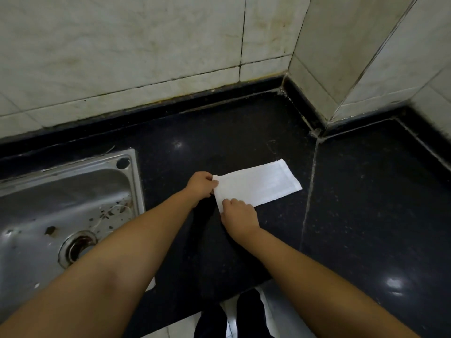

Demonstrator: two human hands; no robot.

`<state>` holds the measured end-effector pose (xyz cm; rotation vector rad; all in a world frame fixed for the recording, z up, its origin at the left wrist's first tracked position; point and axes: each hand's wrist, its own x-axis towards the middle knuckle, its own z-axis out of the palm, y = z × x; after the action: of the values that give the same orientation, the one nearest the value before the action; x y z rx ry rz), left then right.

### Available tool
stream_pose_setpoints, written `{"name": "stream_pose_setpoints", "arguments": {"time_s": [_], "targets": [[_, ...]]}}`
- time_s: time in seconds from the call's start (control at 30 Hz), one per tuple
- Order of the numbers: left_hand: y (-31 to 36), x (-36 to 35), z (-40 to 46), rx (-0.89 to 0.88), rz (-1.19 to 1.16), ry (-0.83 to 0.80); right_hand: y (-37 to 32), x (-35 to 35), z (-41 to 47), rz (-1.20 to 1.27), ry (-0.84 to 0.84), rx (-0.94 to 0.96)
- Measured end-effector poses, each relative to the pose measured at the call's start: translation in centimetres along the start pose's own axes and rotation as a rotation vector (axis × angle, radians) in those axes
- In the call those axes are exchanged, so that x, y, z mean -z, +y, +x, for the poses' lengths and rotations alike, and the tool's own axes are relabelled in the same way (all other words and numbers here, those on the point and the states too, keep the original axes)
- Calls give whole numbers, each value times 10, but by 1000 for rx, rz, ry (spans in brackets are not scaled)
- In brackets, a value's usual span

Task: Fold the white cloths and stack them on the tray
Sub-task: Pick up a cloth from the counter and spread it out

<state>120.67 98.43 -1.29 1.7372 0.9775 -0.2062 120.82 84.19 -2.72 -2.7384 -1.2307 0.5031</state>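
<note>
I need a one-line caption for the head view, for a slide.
Both hands, left hand and right hand, pinch the near end of a folded white cloth on the dark counter.

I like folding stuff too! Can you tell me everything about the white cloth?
The white cloth is a long, flat strip, already folded, with faint woven lines. It lies slanted on the dark shiny counter, right of the metal sink. The left hand pinches its near end's far corner, and the right hand grips the closer corner.

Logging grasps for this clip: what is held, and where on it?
Both hands pinch the white cloth at its near short end: left hand the far corner, right hand the near corner.
</note>
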Motion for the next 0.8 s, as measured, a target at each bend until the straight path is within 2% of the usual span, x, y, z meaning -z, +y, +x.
{"name": "stream_pose_setpoints", "arguments": {"time_s": [0.07,0.17,0.27,0.43,0.6,0.8], "targets": [[4,-1,2,12,-25,8,5,7,1,139,11,-21],[22,-6,4,-24,-78,54,25,24,-4,485,59,-99],[51,-23,8,-66,-93,47,58,41,-7,609,139,-181],[107,-73,17,-78,-52,-62,125,58,-10,635,166,-394],[138,-119,29,24,-22,-138,172,56,-11,612,124,-549],[133,-143,33,97,-57,-202,189,46,-10,453,79,-544]]}}
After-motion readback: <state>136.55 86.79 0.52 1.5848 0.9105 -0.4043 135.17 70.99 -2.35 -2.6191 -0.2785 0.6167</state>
